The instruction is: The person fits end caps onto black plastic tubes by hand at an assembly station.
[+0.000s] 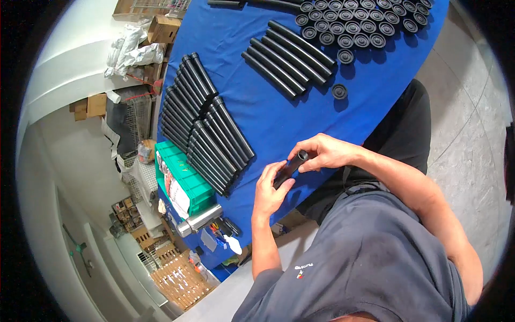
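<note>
Over the front edge of the blue-covered table, a short black tube (289,170) is held at a slant, its hollow end facing up toward me. My left hand (270,192) is closed around its lower part. The fingers and thumb of my right hand (325,152) pinch the tube near its open end; a small dark patch shows between them, and I cannot make out whether it is a separate piece. Nearest to my right hand on the table is a single round black cap (339,92) with concentric rings.
Black tubes (289,51) lie side by side on the blue cloth (257,102). More tubes with capped ends (214,145) are stacked at left, against a green crate (185,174). Many round caps (354,27) stand far right. A metal cylinder (199,220) and small tools (228,228) sit near the crate.
</note>
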Demonstrator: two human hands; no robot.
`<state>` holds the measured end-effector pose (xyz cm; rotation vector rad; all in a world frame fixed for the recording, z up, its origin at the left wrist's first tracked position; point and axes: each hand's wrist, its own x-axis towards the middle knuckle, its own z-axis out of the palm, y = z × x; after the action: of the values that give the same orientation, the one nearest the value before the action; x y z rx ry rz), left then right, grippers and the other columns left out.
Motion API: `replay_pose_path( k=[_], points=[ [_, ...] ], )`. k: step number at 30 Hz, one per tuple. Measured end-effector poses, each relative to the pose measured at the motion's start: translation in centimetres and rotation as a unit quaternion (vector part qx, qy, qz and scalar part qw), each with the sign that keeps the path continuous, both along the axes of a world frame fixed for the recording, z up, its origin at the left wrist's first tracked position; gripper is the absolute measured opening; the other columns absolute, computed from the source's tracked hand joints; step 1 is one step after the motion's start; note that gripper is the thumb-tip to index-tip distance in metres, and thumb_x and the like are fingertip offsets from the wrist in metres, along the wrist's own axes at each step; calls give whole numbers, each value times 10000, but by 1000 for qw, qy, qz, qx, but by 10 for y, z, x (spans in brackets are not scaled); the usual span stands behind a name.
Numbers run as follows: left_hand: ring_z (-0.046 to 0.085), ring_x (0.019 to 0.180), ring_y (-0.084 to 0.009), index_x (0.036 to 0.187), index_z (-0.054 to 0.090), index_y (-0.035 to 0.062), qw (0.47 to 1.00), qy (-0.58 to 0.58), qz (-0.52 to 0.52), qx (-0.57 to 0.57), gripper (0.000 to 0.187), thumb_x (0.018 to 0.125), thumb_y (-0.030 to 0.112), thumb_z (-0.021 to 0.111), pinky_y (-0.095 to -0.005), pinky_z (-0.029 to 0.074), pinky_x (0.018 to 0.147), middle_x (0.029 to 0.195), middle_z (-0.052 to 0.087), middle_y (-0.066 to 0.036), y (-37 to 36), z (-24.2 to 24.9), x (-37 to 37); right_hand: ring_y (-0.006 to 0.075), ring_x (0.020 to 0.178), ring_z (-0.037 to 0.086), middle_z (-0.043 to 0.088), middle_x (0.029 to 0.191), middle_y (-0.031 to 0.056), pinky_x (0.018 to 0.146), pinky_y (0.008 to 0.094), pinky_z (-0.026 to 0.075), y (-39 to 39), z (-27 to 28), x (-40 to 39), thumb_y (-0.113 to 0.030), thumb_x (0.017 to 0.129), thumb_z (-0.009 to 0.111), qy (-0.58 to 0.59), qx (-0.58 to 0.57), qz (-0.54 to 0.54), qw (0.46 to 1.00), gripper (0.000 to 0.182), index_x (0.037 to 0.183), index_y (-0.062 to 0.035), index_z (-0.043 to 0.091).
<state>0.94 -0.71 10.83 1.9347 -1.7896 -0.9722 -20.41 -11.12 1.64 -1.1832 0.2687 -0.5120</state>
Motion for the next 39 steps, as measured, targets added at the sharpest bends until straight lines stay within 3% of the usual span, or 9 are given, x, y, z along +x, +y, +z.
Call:
replay_pose_path(
  k=[5, 8, 20, 23, 27, 30, 34, 37, 39],
  points=[
    [685, 1035, -218, 1231, 661, -39, 998, 10, 35, 48, 390, 889, 124, 756, -352, 521, 955, 1124, 719, -126, -142, -66, -157, 60, 709, 589, 669, 836, -17, 638, 263, 491, -153, -55, -168, -129, 923, 745, 2, -8, 4, 1000, 370, 1277, -59, 666],
    [691, 1024, -226, 1232, 659, -44, 992, 59, 46, 104, 371, 913, 130, 733, -357, 529, 938, 1108, 726, -138, -98, -40, -120, 70, 684, 586, 657, 821, -14, 612, 264, 499, -108, -43, -132, -138, 926, 742, -44, 103, 14, 994, 303, 1207, -45, 682],
    [669, 1071, -209, 1204, 654, -17, 991, 82, 100, 21, 377, 870, 77, 801, -362, 499, 1003, 1140, 716, -130, 31, 30, 11, 122, 858, 648, 693, 909, 46, 705, 295, 541, 8, 22, 25, -225, 884, 812, -21, 0, 17, 1000, 412, 1228, -42, 678],
    [678, 1135, -263, 1242, 638, 23, 858, 438, 257, -77, 369, 893, 28, 760, -403, 492, 1054, 1194, 720, -169, -27, -40, -3, 180, 1069, 660, 714, 1082, 127, 797, 308, 561, -42, -36, 9, -265, 853, 850, -35, -77, -54, 995, 562, 1326, -36, 650],
    [680, 1160, -310, 1218, 649, 73, 716, 577, 387, -68, 269, 959, 103, 715, -476, 555, 1031, 1254, 700, -152, -16, -50, -25, 122, 872, 662, 722, 1068, 85, 768, 293, 553, -51, -22, -8, -131, 851, 823, 42, 46, 23, 998, 488, 1295, -15, 660],
    [677, 1161, -294, 1176, 672, 82, 640, 609, 468, 35, 221, 981, 182, 701, -432, 580, 980, 1209, 718, -133, 19, -68, -13, 115, 842, 670, 740, 994, 53, 761, 288, 551, -36, -13, -5, -96, 854, 807, 53, -38, -3, 998, 444, 1266, -8, 667],
    [732, 1012, -257, 1114, 682, 60, 658, 571, 491, -9, 276, 993, 308, 696, -383, 626, 837, 1065, 751, -133, 38, -57, -11, 118, 827, 690, 740, 954, 85, 755, 288, 568, -12, -6, 12, -42, 878, 769, 0, -17, -12, 1000, 374, 1228, 0, 646],
    [705, 587, -233, 934, 660, 6, 763, 442, 446, 154, 413, 1027, 408, 638, -305, 582, 539, 712, 708, -147, 61, -42, -13, 119, 823, 694, 735, 943, 89, 756, 292, 576, 1, 6, 4, -38, 891, 758, 55, 24, 16, 998, 347, 1203, 18, 619],
    [702, 674, -235, 1003, 659, -2, 948, 101, 296, -55, 326, 918, 283, 793, -310, 572, 615, 806, 712, -104, 59, -35, -22, 119, 821, 697, 733, 930, 80, 758, 292, 581, -1, 9, 2, -36, 893, 755, 57, 69, 12, 996, 340, 1195, 22, 611]
  ],
)
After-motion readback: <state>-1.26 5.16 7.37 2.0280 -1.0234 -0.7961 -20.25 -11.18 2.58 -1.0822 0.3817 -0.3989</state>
